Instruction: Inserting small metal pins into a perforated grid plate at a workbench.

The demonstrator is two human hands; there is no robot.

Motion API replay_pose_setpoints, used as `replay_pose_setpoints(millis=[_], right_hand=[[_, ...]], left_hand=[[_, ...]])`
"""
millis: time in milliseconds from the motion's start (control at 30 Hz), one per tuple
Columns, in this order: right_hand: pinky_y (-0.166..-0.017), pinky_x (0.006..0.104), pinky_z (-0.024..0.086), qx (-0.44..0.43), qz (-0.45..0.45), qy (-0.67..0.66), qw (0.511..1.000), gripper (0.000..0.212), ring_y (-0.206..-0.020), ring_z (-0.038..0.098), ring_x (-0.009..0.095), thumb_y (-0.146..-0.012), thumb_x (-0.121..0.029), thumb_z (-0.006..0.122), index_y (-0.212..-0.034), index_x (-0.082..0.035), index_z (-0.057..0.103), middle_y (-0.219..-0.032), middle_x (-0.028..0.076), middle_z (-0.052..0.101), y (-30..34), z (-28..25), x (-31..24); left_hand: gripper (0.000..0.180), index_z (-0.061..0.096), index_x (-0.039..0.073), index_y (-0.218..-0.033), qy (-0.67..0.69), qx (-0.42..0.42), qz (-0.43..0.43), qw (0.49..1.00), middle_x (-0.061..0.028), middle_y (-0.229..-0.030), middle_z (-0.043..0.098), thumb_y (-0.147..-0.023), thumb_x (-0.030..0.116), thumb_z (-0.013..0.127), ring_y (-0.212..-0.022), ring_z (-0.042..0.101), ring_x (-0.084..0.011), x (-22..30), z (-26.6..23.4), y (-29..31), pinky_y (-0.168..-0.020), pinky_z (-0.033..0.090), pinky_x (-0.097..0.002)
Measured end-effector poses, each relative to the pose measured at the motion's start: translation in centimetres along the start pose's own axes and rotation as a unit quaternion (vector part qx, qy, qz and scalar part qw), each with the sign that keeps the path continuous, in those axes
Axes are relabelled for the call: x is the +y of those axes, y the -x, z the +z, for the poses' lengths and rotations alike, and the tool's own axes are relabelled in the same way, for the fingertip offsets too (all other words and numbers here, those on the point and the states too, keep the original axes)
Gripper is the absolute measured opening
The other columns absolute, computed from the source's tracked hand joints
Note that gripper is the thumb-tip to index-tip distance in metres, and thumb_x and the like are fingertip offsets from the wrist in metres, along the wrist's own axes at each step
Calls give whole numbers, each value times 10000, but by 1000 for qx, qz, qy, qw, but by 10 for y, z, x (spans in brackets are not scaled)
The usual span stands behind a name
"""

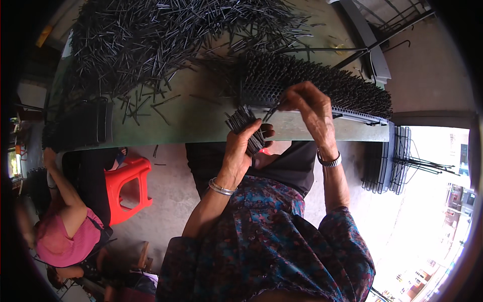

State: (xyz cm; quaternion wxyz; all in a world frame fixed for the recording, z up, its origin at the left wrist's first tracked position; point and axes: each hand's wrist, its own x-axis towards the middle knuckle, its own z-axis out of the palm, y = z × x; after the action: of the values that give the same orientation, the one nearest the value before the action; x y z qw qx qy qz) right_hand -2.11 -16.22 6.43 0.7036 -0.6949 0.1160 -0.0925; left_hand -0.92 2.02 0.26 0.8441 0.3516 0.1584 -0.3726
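Observation:
My left hand [242, 143] is wrapped round a thick bundle of short black sticks [242, 119], in front of the table's near edge. To its right, my right hand [307, 100] pinches a few black sticks [272, 110] between thumb and fingertips, just above the near left corner of a perforated black tray [261, 93]. Rows of upright black sticks [322, 75] fill most of that tray. Open holes show at its left end, beside my right fingers.
A large heap of loose black sticks [136, 40] covers the far left of the green table [201, 128]. Another black tray [83, 123] lies at the left, by a person in pink [70, 236]. A red stool [128, 189] stands below. Black wire racks [385, 161] are at right.

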Motion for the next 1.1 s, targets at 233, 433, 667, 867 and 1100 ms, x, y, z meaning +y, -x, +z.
replay_pose_setpoints(millis=[233, 433, 667, 867, 1100], right_hand=[[-712, 224, 510, 146, -125, 209, 959, 100, -804, 693, 114, -959, -53, 579, -1019, 15, 620, -841, 77, 722, -23, 0, -3], [-654, 206, 493, 137, -146, 254, 946, 112, -802, 689, 89, -952, -60, 592, -1030, 8, 634, -836, 71, 727, -32, -3, 5], [-624, 220, 481, 116, -146, 267, 946, 110, -743, 674, 98, -921, -49, 630, -1023, -16, 656, -843, 65, 718, -35, -10, 10], [-767, 356, 490, 98, -283, 466, 832, 136, -898, 606, 260, -810, -87, 719, -945, -86, 699, -949, 63, 626, -40, -10, 17], [-751, 348, 485, 126, -216, 459, 853, 122, -883, 609, 259, -821, -109, 715, -943, -100, 708, -943, 62, 624, -40, -12, 19]], left_hand=[[207, 624, 33, -1077, 55, -35, -15, 998, -200, -1025, 686, -917, 158, 662, -963, 690, -319, -3, 5, 2, -810, 589, -444], [253, 633, 18, -1131, 71, -28, -47, 996, -159, -955, 689, -932, 174, 643, -898, 697, -287, -8, 3, 3, -786, 594, -421], [248, 657, -2, -1084, 10, -16, -19, 1000, -105, -847, 683, -922, 187, 659, -734, 668, -186, -10, 4, 6, -638, 578, -343], [253, 636, 24, -1101, -24, -24, -20, 999, -92, -853, 690, -926, 205, 655, -697, 643, -159, -9, 5, 8, -630, 534, -300], [171, 655, 23, -956, -21, 3, 3, 1000, -117, -818, 695, -896, 178, 694, -642, 646, -177, -9, 17, 12, -495, 485, -295]])
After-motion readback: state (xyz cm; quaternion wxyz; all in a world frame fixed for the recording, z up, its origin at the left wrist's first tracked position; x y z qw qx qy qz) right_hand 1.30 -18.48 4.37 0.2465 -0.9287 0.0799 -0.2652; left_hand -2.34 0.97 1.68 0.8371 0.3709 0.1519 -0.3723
